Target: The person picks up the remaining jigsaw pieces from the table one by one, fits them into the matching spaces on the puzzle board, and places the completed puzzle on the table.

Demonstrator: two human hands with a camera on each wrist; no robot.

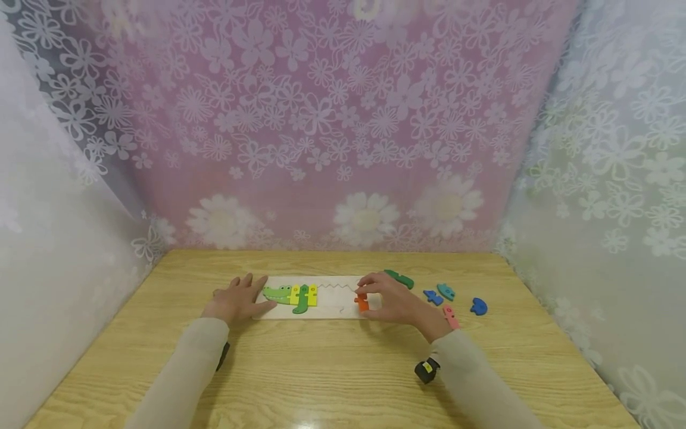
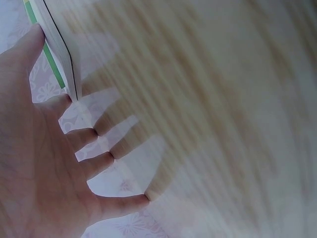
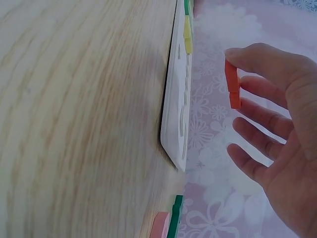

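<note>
A pale wooden puzzle board (image 1: 332, 301) lies on the table, with a green crocodile head (image 1: 277, 294) and yellow and green body pieces (image 1: 304, 298) in its left part. My right hand (image 1: 393, 298) pinches an orange puzzle piece (image 3: 232, 84) between thumb and fingers, raised above the board in the right wrist view. At the board's left end, my left hand (image 1: 236, 300) has its fingers spread. Its thumb rests on the board by the crocodile head, and its other fingertips (image 2: 143, 199) touch the tabletop.
Right of the board lie loose puzzle pieces: dark green (image 1: 399, 278), teal (image 1: 446, 291), two blue ones, one notched (image 1: 433, 297) and one rounded (image 1: 479, 306), and pink (image 1: 451, 316) beside my right wrist. Flowered curtains (image 1: 343, 149) surround the wooden table (image 1: 321, 369).
</note>
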